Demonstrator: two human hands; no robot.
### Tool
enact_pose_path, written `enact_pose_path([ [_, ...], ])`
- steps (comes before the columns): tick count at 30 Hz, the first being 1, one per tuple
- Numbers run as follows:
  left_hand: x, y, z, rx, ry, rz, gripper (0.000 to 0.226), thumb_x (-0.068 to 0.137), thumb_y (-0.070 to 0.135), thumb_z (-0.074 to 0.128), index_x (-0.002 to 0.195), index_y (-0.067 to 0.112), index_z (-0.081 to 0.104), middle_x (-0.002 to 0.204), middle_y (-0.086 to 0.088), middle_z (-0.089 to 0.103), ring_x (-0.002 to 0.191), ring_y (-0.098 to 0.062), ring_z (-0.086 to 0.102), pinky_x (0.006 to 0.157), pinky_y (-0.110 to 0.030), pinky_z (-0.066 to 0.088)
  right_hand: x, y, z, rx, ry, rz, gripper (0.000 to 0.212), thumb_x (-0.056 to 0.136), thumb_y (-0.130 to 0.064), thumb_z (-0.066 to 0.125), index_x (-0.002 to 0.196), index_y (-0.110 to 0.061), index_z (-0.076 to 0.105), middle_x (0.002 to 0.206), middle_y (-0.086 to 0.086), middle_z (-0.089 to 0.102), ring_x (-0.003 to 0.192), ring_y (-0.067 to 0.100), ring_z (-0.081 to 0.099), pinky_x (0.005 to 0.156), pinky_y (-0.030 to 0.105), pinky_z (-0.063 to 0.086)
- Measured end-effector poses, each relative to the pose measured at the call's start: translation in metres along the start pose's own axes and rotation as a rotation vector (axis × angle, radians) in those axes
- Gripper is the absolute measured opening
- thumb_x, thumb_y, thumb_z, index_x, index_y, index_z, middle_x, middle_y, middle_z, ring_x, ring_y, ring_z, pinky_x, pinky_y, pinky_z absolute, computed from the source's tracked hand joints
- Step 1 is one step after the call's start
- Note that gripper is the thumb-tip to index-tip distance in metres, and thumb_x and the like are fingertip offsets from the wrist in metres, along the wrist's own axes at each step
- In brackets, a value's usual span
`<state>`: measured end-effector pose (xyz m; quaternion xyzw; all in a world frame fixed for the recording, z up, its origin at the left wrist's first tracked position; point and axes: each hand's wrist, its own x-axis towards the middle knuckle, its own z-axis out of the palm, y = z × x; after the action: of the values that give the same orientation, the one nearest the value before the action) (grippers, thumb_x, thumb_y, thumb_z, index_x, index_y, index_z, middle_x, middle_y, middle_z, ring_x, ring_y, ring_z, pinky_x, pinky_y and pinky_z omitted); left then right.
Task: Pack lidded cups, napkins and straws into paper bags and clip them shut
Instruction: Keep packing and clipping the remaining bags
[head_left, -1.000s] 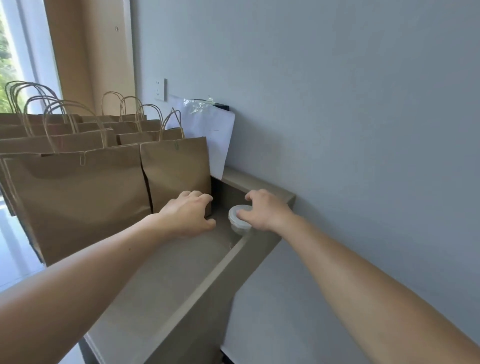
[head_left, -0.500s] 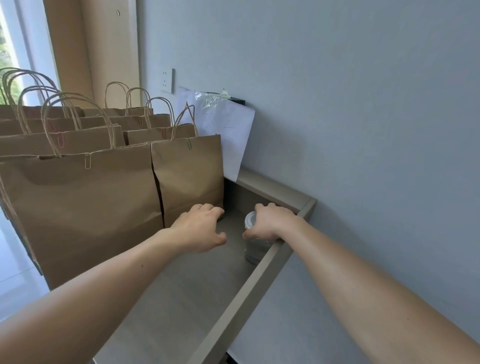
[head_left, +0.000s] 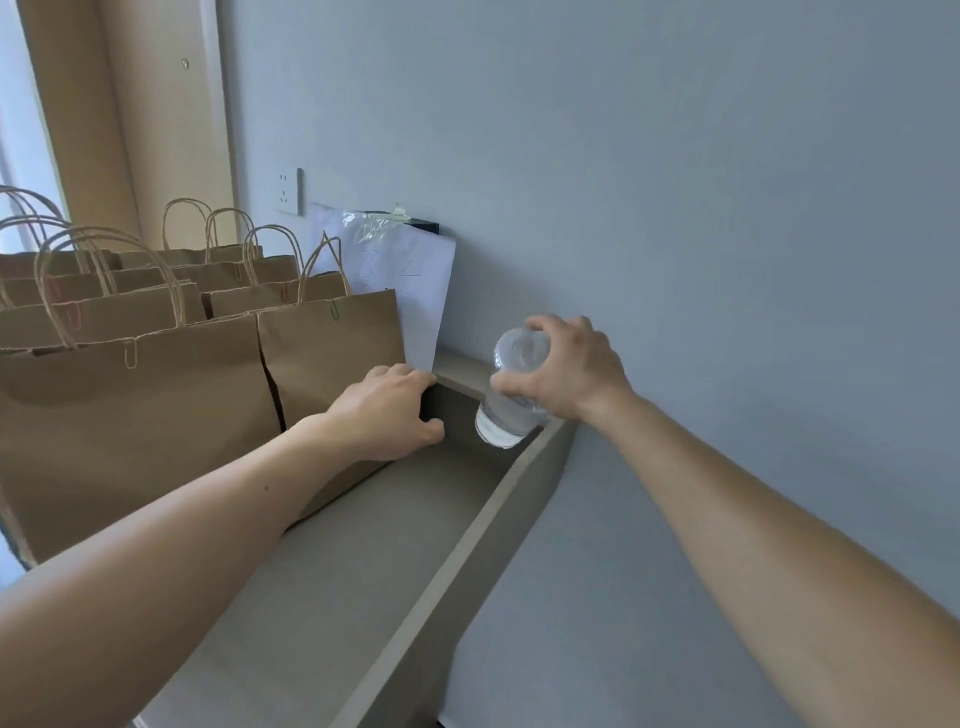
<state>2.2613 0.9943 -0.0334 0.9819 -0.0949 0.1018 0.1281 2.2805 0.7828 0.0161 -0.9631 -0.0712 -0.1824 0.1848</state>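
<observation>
**STEP IN HAND (judged):** cup transfer to bag.

**Grip status.** R hand (head_left: 563, 376) is clamped on the clear plastic lidded cup (head_left: 511, 395), thumb on the near side, fingers over the far side, close to the upper end. The cup is tilted. Its lower end hangs below the grip, clear of the floor of the grey recessed ledge (head_left: 363, 571), just inside the far R corner. L hand (head_left: 384, 410), left of the grip and slightly lower, lies against the nearest brown paper handle bag (head_left: 327, 364). Its fingers are loosely bent, w/ nothing seen in them.

**Surroundings.** More brown bags stand in rows left of the grip. Tops that show carry paper clips, e.g. a green clip (head_left: 335, 310) on the nearest. A white paper sheet (head_left: 410, 280) leans on the wall up-left of the grip.

**Procedure (recommended).**
1. Bring the cup upright before travel. Tilted, it may leak or shed its lid.
2. Use light pressure, as the thin wall will likely buckle.
3. No open bag is in view. Locate one and spread its mouth w/ L hand.
4. Lower the cup base-first onto the bag floor. Add napkins & straws after, then clip.
</observation>
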Motion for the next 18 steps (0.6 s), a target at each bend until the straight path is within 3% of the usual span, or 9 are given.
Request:
enact_pose_path([
  [8,0.011,0.087,0.001,-0.03,0.008,0.179,0.065,0.09,0.043,0.055,0.148,0.02,0.037,0.15,-0.003,0.04,0.14,-0.025,0.031,0.105,-0.041,0.036,-0.055,0.076,-0.071,-0.022,0.064,0.123,0.083,0.062,-0.066,0.072,0.134,-0.035,0.046,0.127,0.0,0.045,0.12,0.024,0.044,0.1,0.041,0.042],
  [18,-0.018,0.224,0.081,-0.035,-0.146,0.299,0.07,0.088,0.047,0.058,0.15,0.023,0.035,0.149,-0.001,0.04,0.139,-0.024,0.032,0.105,-0.04,0.036,-0.181,0.209,-0.079,-0.064,-0.042,0.333,0.09,0.056,-0.068,0.071,0.136,-0.038,0.043,0.128,-0.003,0.045,0.121,0.023,0.042,0.093,0.036,0.04],
])
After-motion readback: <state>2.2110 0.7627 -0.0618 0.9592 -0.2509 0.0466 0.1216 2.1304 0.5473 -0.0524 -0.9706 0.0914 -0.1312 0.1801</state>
